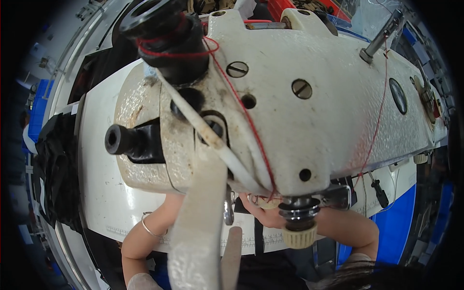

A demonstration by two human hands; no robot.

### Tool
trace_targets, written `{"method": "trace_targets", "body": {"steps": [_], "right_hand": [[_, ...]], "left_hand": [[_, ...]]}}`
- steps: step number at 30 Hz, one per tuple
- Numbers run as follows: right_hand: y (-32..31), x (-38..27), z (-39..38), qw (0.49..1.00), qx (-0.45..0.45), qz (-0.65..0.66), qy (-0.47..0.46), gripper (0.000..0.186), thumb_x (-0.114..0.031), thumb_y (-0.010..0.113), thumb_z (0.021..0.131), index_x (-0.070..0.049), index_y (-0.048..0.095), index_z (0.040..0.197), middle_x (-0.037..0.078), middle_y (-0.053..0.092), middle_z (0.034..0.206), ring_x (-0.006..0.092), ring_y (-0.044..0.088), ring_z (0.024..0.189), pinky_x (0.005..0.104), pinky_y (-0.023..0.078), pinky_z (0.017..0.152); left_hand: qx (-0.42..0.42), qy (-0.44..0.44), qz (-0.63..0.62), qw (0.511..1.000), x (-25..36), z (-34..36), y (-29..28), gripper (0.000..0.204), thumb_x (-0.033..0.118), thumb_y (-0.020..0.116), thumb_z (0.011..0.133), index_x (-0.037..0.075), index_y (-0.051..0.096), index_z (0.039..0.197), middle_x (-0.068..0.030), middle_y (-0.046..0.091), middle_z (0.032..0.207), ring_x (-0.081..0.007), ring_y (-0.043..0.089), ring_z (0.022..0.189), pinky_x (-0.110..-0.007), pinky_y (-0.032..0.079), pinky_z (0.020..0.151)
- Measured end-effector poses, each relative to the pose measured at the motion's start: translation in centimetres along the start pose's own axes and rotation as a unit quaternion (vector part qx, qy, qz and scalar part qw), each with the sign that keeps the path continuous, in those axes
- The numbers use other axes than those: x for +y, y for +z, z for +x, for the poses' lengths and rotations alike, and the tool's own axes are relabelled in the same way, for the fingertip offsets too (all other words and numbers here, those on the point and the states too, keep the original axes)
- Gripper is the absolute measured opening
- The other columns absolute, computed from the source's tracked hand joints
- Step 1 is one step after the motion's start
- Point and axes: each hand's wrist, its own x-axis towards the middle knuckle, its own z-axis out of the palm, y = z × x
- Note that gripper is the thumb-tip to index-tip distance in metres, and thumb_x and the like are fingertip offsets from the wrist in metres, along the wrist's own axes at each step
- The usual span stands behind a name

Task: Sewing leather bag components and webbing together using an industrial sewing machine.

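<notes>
A white sewing machine (pixel 309 125) fills the view, with red thread (pixel 246 116) over its top and a pale lever (pixel 193 232) reaching toward me. Beneath the head, my left hand (pixel 173 203) is mostly behind the machine, its fingers hidden. My right hand (pixel 263 215) is under the front of the head, partly behind the tension knob (pixel 299 234); what its fingertips touch is unclear. A narrow black strap (pixel 259 241) hangs below it over the front edge of the white table (pixel 101 193).
Black fabric (pixel 55 169) lies at the left beside a metal rail. A screwdriver (pixel 379 191) with a black handle is at the right, near a blue surface (pixel 391 227). A red bin (pixel 321 7) sits behind the machine, and blue bins (pixel 36 111) are at far left.
</notes>
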Motion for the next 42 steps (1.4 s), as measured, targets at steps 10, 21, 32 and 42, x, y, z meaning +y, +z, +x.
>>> {"method": "trace_targets", "body": {"steps": [10,21,32,42], "right_hand": [[0.2,0.2,0.1,1.0,0.024,-0.001,0.013,0.013,-0.016,0.061,0.064,-0.008,0.052,0.066,0.013,0.065,0.093,0.0234,0.059,0.092,0.0311,0.047,0.078],[0.6,1.2,0.1,0.992,-0.001,-0.073,-0.099,0.012,-0.016,0.061,0.067,-0.006,0.054,0.07,0.014,0.064,0.093,0.0252,0.058,0.095,0.0339,0.046,0.084],[0.5,1.2,-0.3,0.994,-0.02,-0.055,-0.089,0.012,-0.014,0.06,0.069,-0.005,0.056,0.076,0.012,0.063,0.091,0.0253,0.058,0.095,0.035,0.046,0.086],[-2.0,0.7,0.7,0.997,-0.049,-0.031,-0.043,0.013,-0.016,0.062,0.061,-0.008,0.054,0.068,0.012,0.064,0.086,0.0231,0.058,0.091,0.0295,0.048,0.071]], "left_hand": [[0.045,-0.021,-0.019,0.999,4.1,1.3,-0.4,0.024,0.005,0.063,0.085,0.0,0.064,0.108,-0.0076,0.067,0.101,-0.018,0.064,0.085,-0.031,0.051,0.071],[0.046,-0.08,-0.128,0.987,5.5,2.0,-1.1,0.017,0.004,0.068,0.082,0.0,0.065,0.099,-0.0041,0.066,0.095,-0.0141,0.064,0.079,-0.029,0.052,0.064],[-0.072,-0.164,-0.201,0.963,5.8,2.5,-1.6,0.013,0.006,0.067,0.084,0.001,0.066,0.096,-0.0042,0.067,0.099,-0.0151,0.064,0.081,-0.033,0.052,0.065],[-0.064,0.177,0.18,0.966,1.2,0.8,0.2,0.036,0.005,0.069,0.066,0.006,0.069,0.102,-0.0112,0.068,0.102,-0.0263,0.066,0.093,-0.037,0.052,0.082]]}}
